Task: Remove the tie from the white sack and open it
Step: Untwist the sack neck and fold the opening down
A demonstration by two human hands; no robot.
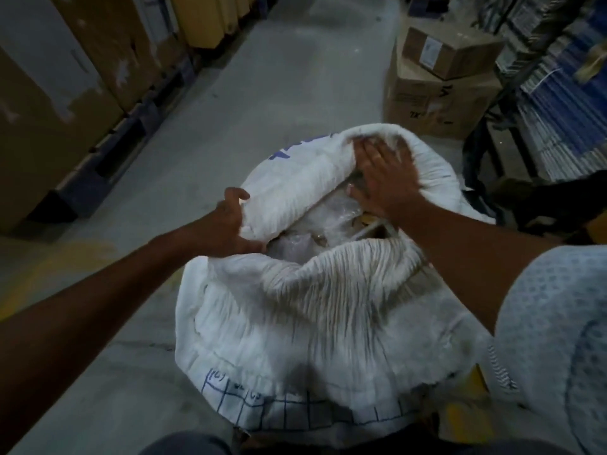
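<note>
**Head view: sack mouth being spread, no tie seen**

White sack [312, 323] stands upright on the floor [262, 93], long axis vertical, mouth facing up at the camera. Left hand [230, 224] is closed on the left rim fold. Right hand [384, 182], fingers spread flat, presses the far rim outward. Judged: opening step; next, widen the mouth evenly. Cardboard boxes [440, 83] beyond.

I see both forearms bare to the elbow. On my right, a short sleeve [555, 323] in pale blue-white fabric with a small repeating dotted pattern covers the upper arm.
</note>
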